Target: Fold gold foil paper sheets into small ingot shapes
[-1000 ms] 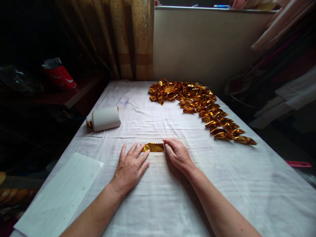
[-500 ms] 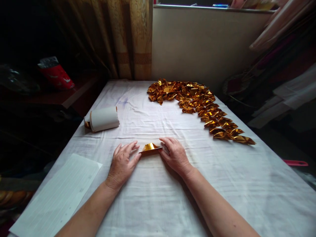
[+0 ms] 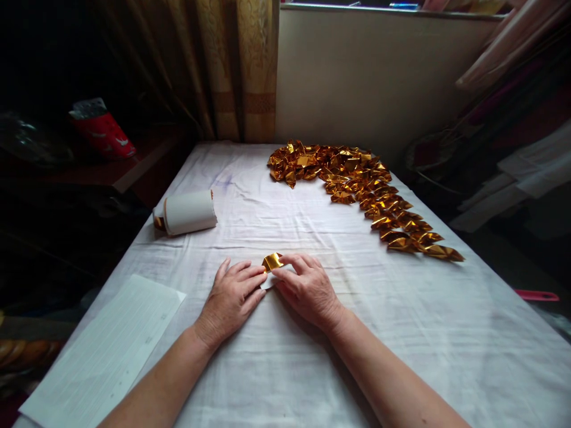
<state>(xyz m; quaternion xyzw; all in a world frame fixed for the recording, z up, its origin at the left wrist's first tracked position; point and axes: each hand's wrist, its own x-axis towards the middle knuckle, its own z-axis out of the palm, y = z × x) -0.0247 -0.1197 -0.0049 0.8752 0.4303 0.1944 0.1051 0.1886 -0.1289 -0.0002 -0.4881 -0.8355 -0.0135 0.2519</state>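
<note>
Centrally: one small gold foil piece (image 3: pixel 273 261), folded, white showing at its near edge, lying on the white cloth (image 3: pixel 401 345) between the two hands. Left hand (image 3: pixel 232 296): fingers extended, nearly together, tips at the piece's left side. Right hand (image 3: pixel 310 287): fingers bent, forefinger reaching to the piece's right side. Whether either set of fingers is clamped on the foil, cannot tell.

Beyond, to the right: one heap of folded gold shapes (image 3: pixel 352 169), massed at the far end, tapering into rows along the cloth's right side. Left: one white roll (image 3: pixel 191 213), on its side, gold at its left end. Nearer: one pale lined sheet (image 3: pixel 104 351), beside the left forearm. Off the cloth: one red container (image 3: pixel 103 135), tilted in view; one patterned curtain (image 3: pixel 257 65); one pink handle (image 3: pixel 537 295).
</note>
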